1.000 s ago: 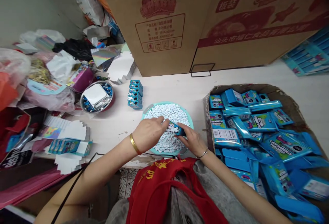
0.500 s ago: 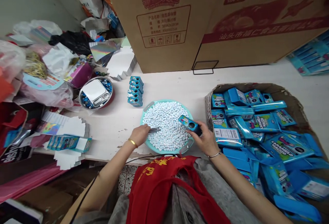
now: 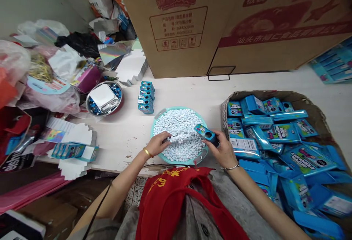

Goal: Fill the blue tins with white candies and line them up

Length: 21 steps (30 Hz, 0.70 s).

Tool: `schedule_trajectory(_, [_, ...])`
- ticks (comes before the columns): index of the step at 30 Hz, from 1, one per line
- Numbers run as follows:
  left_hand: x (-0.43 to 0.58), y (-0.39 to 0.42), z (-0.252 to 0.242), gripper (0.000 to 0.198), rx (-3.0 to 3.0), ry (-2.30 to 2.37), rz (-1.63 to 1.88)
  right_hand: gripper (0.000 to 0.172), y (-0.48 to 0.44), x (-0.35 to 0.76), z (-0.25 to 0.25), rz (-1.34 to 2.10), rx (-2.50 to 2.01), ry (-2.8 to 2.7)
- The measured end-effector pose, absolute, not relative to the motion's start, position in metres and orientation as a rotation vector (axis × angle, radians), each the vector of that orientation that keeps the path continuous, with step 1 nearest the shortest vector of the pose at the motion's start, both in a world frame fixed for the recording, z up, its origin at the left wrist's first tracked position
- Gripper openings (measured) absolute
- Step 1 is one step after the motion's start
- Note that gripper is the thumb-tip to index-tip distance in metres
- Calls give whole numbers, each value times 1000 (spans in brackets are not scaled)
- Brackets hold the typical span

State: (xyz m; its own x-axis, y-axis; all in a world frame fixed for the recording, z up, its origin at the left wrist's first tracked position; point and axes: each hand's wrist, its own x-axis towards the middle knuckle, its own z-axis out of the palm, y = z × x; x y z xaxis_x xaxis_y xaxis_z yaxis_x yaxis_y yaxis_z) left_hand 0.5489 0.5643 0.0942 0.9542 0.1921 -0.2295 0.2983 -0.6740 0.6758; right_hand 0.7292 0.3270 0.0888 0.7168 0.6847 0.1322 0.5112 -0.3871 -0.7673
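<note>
Head view: left hand (image 3: 156,144) in one basin (image 3: 181,162), right hand (image 3: 221,152) holding one box (image 3: 206,135).

A large printed cardboard carton (image 3: 176,23) stood at the back of the surface (image 3: 220,89). To the right, a low cardboard tray (image 3: 310,108) was heaped with blue packaging. To the left sat a small stack of blue boxes (image 3: 146,97), a steel bowl (image 3: 88,104) holding a white digital scale (image 3: 103,98), and plastic bags (image 3: 52,100).
</note>
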Motion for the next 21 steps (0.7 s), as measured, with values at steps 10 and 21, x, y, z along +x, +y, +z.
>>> schedule_trajectory(10, [591,564,215,21,2723,73,-478,47,353,716,85,211,-1918,-1349])
schedule_trajectory(21, [606,541,254,16,3059,74,-607,46,353,710,83,241,-1896,-1306])
